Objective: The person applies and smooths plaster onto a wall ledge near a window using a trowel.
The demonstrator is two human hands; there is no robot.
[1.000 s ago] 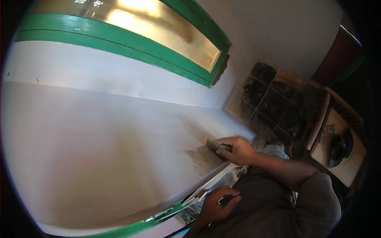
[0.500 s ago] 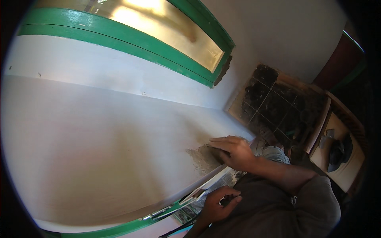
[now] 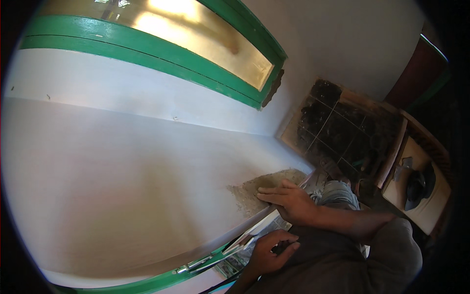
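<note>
My right hand (image 3: 293,202) rests palm down, fingers stretched out, on a rough grey-brown patch (image 3: 247,192) in the smooth white surface (image 3: 122,166). The patch lies near the surface's edge closest to my body, and my palm and forearm cover part of it. I see no tool in this hand, though what is under the palm is hidden. Lower down, my left hand (image 3: 270,252) hovers before my dark shirt. Its fingers curl loosely, a gap separates them from the thumb, and nothing can be made out inside.
A green window frame (image 3: 147,54) holds a bright pane above the white surface. Beside its corner is a broken gap (image 3: 274,89) in the wall. Dark floor tiles (image 3: 333,122) lie at the right, near a wooden chair (image 3: 391,196) bearing a dark cap (image 3: 418,188). Green trim (image 3: 161,280) runs along the bottom.
My right hand has slid down the patch toward my body, uncovering more of its upper part. My left hand stays nearly in place. The view has shifted slightly.
</note>
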